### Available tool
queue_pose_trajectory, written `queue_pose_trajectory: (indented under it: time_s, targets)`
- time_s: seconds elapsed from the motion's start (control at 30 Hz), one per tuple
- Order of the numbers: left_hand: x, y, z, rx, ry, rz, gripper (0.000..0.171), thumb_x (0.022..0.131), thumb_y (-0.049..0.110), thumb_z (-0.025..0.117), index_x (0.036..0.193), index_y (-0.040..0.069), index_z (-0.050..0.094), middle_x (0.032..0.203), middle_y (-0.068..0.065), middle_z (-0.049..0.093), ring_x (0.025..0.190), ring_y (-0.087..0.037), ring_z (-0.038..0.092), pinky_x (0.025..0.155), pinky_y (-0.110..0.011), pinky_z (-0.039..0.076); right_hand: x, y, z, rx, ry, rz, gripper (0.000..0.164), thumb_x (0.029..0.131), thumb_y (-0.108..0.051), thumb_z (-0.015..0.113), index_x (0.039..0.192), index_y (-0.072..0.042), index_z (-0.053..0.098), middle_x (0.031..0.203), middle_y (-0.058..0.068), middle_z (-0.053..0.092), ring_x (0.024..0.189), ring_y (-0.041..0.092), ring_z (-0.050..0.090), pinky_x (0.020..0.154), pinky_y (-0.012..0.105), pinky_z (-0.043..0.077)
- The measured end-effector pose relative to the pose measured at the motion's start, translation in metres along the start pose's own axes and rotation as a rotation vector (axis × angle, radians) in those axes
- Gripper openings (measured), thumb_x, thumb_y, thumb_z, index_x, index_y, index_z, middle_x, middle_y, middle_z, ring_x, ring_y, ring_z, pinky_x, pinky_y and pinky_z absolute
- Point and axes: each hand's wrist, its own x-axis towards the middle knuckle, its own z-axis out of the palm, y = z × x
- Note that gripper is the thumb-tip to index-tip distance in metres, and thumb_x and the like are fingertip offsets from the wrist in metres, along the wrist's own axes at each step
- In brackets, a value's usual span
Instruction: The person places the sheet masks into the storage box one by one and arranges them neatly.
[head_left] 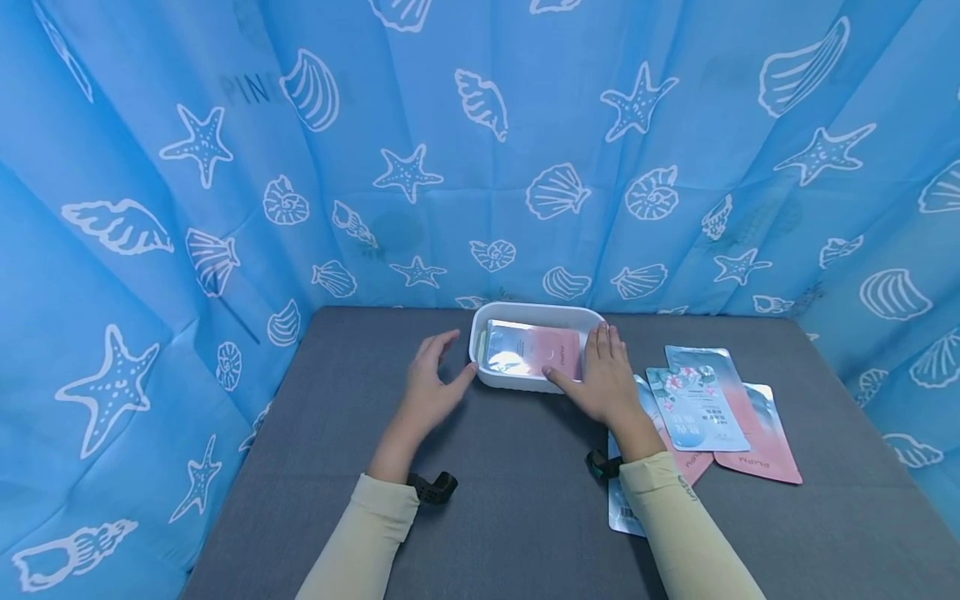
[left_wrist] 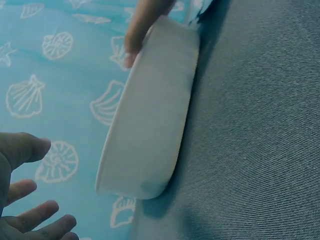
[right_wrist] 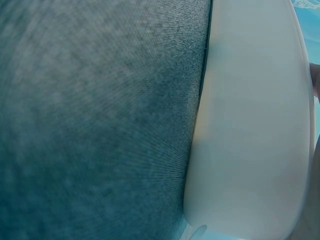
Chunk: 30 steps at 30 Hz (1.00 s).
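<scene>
White oblong plastic tray (head_left: 513, 383): pink-silver foil packet (head_left: 534, 347) probably being settled — right hand (head_left: 606, 379) straight-fingered at rim, left hand (head_left: 431, 381) spread; next calls for levelling.

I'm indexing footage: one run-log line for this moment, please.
white oblong plastic bin: on grey fabric surface; glossy pink and silver rectangular packet: inside; left hand: near bin's left end; right hand: at its right end

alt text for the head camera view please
A right hand rests on the right end of a white tray holding a pink and silver packet; the left hand, open, is beside its left end. More packets overlap on the gray table at right, before a blue seashell curtain.
</scene>
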Motion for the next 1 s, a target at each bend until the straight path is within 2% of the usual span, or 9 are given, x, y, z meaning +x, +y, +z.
queue_pose_trajectory:
  time_s: [0.2, 0.27, 0.43, 0.53, 0.73, 1.0]
  targets:
    - [0.005, 0.0, 0.008, 0.089, -0.08, 0.028, 0.073, 0.099, 0.043, 0.075, 0.16, 0.016, 0.046, 0.165, -0.008, 0.041, 0.155, -0.031, 0.042, 0.123, -0.057, 0.04, 0.0, -0.001, -0.002, 0.004, 0.01, -0.004, 0.123, 0.093, -0.079, 0.052, 0.165, 0.012, 0.012, 0.176, 0.03, 0.003, 0.164, 0.049, 0.003, 0.133, 0.062, 0.007]
    - [0.007, -0.001, 0.011, 0.136, -0.102, 0.043, 0.077, 0.099, 0.051, 0.072, 0.161, 0.016, 0.044, 0.168, -0.01, 0.037, 0.155, -0.033, 0.041, 0.122, -0.059, 0.041, 0.0, -0.001, -0.002, 0.002, 0.009, -0.004, 0.123, 0.094, -0.08, 0.052, 0.165, 0.012, 0.011, 0.175, 0.03, 0.003, 0.164, 0.049, 0.002, 0.133, 0.062, 0.007]
    - [0.013, 0.0, 0.02, 0.297, -0.121, 0.074, 0.091, 0.097, 0.074, 0.06, 0.164, 0.016, 0.04, 0.172, -0.015, 0.031, 0.155, -0.042, 0.039, 0.118, -0.067, 0.042, 0.001, 0.0, -0.001, 0.001, 0.007, 0.002, 0.124, 0.093, -0.08, 0.052, 0.164, 0.012, 0.011, 0.175, 0.03, 0.002, 0.165, 0.048, -0.001, 0.133, 0.062, 0.006]
    - [0.017, -0.001, 0.026, 0.366, -0.129, 0.097, 0.098, 0.095, 0.079, 0.056, 0.167, 0.015, 0.034, 0.174, -0.018, 0.027, 0.158, -0.047, 0.033, 0.119, -0.071, 0.037, 0.001, 0.001, 0.0, 0.002, 0.009, 0.004, 0.124, 0.093, -0.08, 0.053, 0.164, 0.012, 0.011, 0.175, 0.03, 0.002, 0.165, 0.048, 0.0, 0.133, 0.062, 0.007]
    - [0.027, -0.005, 0.036, 0.451, -0.184, 0.151, 0.107, 0.095, 0.078, 0.055, 0.171, 0.011, 0.02, 0.177, -0.022, 0.016, 0.164, -0.045, 0.016, 0.129, -0.064, 0.025, 0.001, 0.0, 0.002, 0.019, 0.026, -0.002, 0.122, 0.094, -0.077, 0.055, 0.164, 0.012, 0.013, 0.175, 0.031, 0.004, 0.164, 0.049, 0.002, 0.132, 0.063, 0.009]
    - [0.04, -0.008, 0.045, 0.566, -0.255, 0.138, 0.112, 0.095, 0.086, 0.043, 0.17, 0.007, 0.018, 0.179, -0.02, 0.007, 0.166, -0.043, 0.007, 0.133, -0.057, 0.018, 0.0, 0.001, 0.002, 0.022, 0.02, 0.0, 0.124, 0.093, -0.081, 0.052, 0.165, 0.012, 0.012, 0.175, 0.031, 0.003, 0.165, 0.048, -0.001, 0.133, 0.063, 0.007]
